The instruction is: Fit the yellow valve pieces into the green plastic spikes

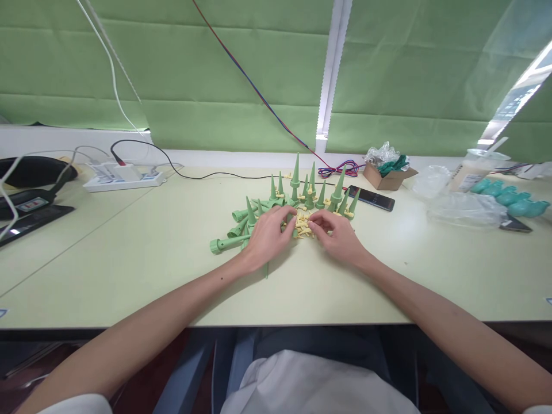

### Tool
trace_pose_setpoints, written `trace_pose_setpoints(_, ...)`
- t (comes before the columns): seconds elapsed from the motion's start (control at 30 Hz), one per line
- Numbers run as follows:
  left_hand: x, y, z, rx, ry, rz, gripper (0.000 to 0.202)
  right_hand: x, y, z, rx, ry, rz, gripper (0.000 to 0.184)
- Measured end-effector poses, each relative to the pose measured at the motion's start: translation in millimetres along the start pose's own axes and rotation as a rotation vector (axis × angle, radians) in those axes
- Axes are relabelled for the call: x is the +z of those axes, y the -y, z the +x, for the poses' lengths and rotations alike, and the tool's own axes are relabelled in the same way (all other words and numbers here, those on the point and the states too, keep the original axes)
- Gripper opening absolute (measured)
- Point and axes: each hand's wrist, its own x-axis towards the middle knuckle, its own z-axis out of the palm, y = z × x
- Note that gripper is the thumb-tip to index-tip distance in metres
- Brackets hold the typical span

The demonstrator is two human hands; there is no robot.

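Taking the small heap of yellow pieces [303, 230] as the clock's centre, with twelve toward the blind, the pale tabletop [409, 282] spreads from three round to six, where its straight near edge runs crosswise; the forearms cross that edge near eight and four. The left hand [271, 233] leans in from nine, its thumb and forefinger a narrow gap apart at the heap, and the right hand [338, 234] from three, thumb and forefinger nearly meeting over the heap's rim; I cannot tell whether either pinches a piece. Green spikes [295, 175] stand crowded from eleven to two, fencing the far side, while green tubes [228, 244] lie at nine, partly beneath the left hand. Just beyond the spikes, a dark phone [373, 198] lies at two, a coil of red-blue wire [340, 168] at one. A cardboard box [385, 178] sits behind the phone; farther toward two and three are a lidded cup [472, 169], clear plastic bag [466, 211] and teal pieces [521, 202]. Between nine and ten, a white power strip [123, 183] feeds a black cable [215, 174] along the back. A seam crosses the tabletop's left; the green blind [241, 115] covers the wall behind.
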Motion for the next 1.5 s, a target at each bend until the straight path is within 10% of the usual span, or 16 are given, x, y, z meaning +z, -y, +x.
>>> trace_pose_setpoints(1.5, -0.4, -2.5, 0.2, 0.062, 0.028, -0.047, 0.026, -2.3, 3.2, 0.8, 0.011, 0.062, 0.015, 0.016)
